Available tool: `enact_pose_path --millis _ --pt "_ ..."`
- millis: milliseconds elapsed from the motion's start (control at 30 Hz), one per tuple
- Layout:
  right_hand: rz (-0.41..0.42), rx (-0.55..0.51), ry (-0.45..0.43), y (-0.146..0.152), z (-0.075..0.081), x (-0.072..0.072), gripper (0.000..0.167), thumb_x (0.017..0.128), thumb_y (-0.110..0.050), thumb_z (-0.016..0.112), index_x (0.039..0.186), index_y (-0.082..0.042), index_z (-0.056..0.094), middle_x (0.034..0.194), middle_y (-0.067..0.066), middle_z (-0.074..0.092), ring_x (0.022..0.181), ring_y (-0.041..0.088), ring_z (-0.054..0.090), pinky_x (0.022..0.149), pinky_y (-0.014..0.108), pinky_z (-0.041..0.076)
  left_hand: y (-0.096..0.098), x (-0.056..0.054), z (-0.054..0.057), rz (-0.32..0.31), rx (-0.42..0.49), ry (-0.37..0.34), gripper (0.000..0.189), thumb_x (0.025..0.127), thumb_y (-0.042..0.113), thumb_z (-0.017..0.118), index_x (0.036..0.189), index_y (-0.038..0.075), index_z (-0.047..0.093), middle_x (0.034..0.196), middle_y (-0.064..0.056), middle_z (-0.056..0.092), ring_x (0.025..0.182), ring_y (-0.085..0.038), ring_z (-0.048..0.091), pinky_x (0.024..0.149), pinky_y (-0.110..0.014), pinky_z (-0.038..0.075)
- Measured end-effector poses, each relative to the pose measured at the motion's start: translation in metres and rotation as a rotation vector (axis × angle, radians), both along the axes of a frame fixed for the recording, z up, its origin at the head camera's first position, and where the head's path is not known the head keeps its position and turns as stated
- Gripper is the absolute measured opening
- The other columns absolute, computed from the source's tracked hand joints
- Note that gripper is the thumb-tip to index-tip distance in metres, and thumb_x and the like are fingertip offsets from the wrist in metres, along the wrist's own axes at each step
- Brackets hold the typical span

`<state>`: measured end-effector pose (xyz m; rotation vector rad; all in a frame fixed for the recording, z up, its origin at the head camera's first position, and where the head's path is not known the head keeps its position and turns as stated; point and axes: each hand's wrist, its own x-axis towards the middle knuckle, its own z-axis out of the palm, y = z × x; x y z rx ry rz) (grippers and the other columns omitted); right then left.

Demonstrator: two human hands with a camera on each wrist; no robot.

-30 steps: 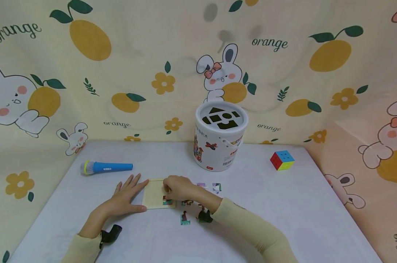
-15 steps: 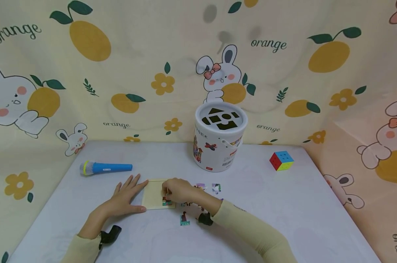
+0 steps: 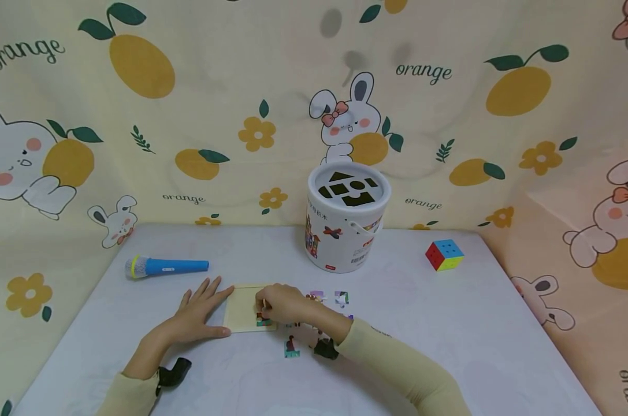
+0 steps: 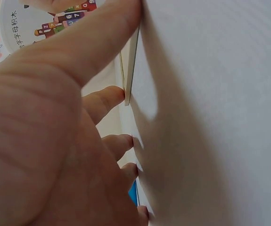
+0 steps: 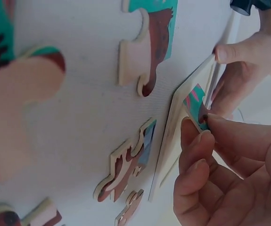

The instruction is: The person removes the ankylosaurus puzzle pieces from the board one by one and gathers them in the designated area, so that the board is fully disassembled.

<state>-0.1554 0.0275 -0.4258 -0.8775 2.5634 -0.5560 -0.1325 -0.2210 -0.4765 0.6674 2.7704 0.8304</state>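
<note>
A shallow cream-coloured puzzle tray (image 3: 239, 309) lies on the table between both hands. My left hand (image 3: 201, 315) is spread flat, its thumb at the tray's near left corner and index fingertip at the far left one. The left wrist view shows these fingertips against the tray's edge (image 4: 131, 70). Over the tray's right side, my right hand (image 3: 282, 303) pinches a green and brown puzzle piece (image 5: 195, 100) between thumb and fingers, at the near right corner. Loose wooden puzzle pieces, such as a green and brown one (image 3: 291, 348), lie right of the tray, some hidden under the right forearm.
A white lidded block bucket (image 3: 347, 219) stands behind the tray. A blue toy microphone (image 3: 170, 266) lies at the back left, and a puzzle cube (image 3: 445, 255) sits at the back right. A printed cloth hangs behind the table.
My right hand has come slightly lower and nearer over the tray's corner, covering a little more of the piece there. The left hand keeps its place. The head view has shifted slightly.
</note>
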Motion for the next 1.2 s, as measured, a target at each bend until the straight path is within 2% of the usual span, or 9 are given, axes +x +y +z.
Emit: enact_pose_path --millis 500,767,867,1000,1200 --pt "0.002 0.008 0.009 0.004 -0.005 0.002 0.008 0.094 -0.012 0.069 0.095 -0.014 0.077 0.069 -0.011 0.058 0.061 0.005 0.05 0.054 0.021 0.041 -0.001 0.002 0.002 0.001 0.01 -0.015 0.097 0.076 0.053 0.081 0.152 0.007 0.04 0.16 -0.031 0.016 0.145 -0.055 0.005 0.105 -0.078 -0.002" --pt "-0.003 -0.133 -0.011 0.031 0.008 0.005 0.006 0.093 -0.01 0.071 0.096 -0.012 0.076 0.08 -0.01 0.065 0.069 0.004 0.054 0.061 0.021 0.046 0.0 0.0 0.002 0.001 0.003 -0.03 0.097 0.077 0.053 0.08 0.152 0.007 0.04 0.161 -0.03 0.015 0.146 -0.054 0.003 0.107 -0.077 -0.004" --pt "0.011 -0.189 -0.029 0.044 0.011 0.005 0.007 0.093 -0.008 0.07 0.097 -0.01 0.075 0.078 -0.009 0.065 0.067 0.004 0.054 0.06 0.02 0.046 0.001 0.001 0.004 -0.002 0.008 -0.028 0.097 0.077 0.051 0.081 0.152 0.006 0.039 0.16 -0.031 0.015 0.146 -0.054 0.003 0.106 -0.077 -0.004" --pt "0.045 -0.271 -0.073 0.061 0.011 0.004 0.008 0.094 -0.006 0.069 0.099 -0.01 0.074 0.075 -0.008 0.063 0.062 0.005 0.052 0.058 0.019 0.045 0.001 0.002 0.007 0.001 0.022 -0.039 0.096 0.077 0.049 0.082 0.152 0.006 0.039 0.161 -0.03 0.014 0.146 -0.054 0.003 0.107 -0.076 -0.004" --pt "0.083 -0.354 -0.13 0.087 0.006 0.011 0.011 0.095 -0.004 0.066 0.106 -0.007 0.07 0.084 -0.003 0.066 0.057 0.004 0.049 0.054 0.019 0.044 0.001 0.003 0.007 0.002 0.02 -0.055 0.097 0.077 0.049 0.081 0.153 0.007 0.038 0.161 -0.03 0.013 0.147 -0.053 0.001 0.108 -0.075 -0.006"
